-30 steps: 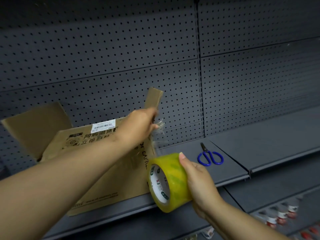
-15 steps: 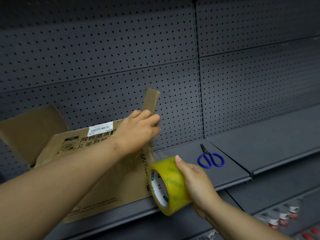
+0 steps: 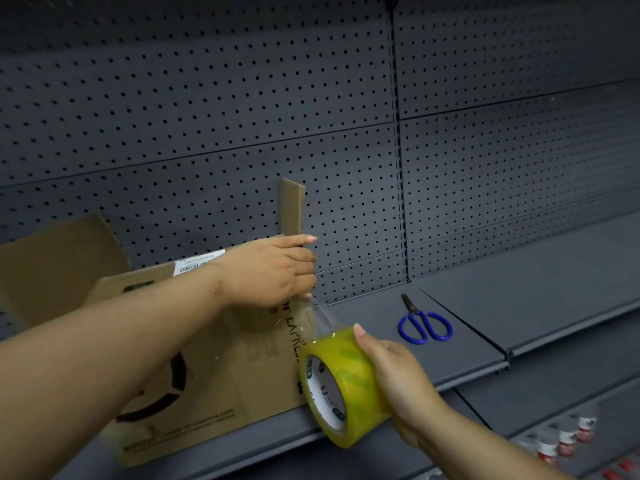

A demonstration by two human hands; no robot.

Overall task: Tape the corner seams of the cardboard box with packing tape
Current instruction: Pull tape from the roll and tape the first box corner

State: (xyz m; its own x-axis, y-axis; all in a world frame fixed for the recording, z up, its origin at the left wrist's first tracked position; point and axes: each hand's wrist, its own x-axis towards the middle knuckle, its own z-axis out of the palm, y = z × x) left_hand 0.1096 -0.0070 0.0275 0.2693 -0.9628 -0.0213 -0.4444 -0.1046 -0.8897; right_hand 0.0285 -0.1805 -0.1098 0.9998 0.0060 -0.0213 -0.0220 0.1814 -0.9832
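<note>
An open brown cardboard box [image 3: 221, 368] with black print stands on a dark metal shelf [image 3: 460, 355], its flaps up. My left hand [image 3: 273, 268] lies flat over the box's top right corner and presses the end of the clear tape against it. A short strip of tape [image 3: 317, 322] runs from that hand down the right corner seam to a yellowish roll of packing tape [image 3: 349, 379]. My right hand [image 3: 398, 375] grips the roll from the right, just in front of the box's lower right corner.
Blue-handled scissors [image 3: 424, 323] lie on the shelf right of the roll. A grey pegboard wall [image 3: 242, 98] rises behind the box. Small bottles with red labels [image 3: 568, 438] stand on a lower shelf at the bottom right.
My left hand has slid onto the box's top right corner and flattened there. The roll has moved slightly down and away, drawing out a longer strip of tape along the corner.
</note>
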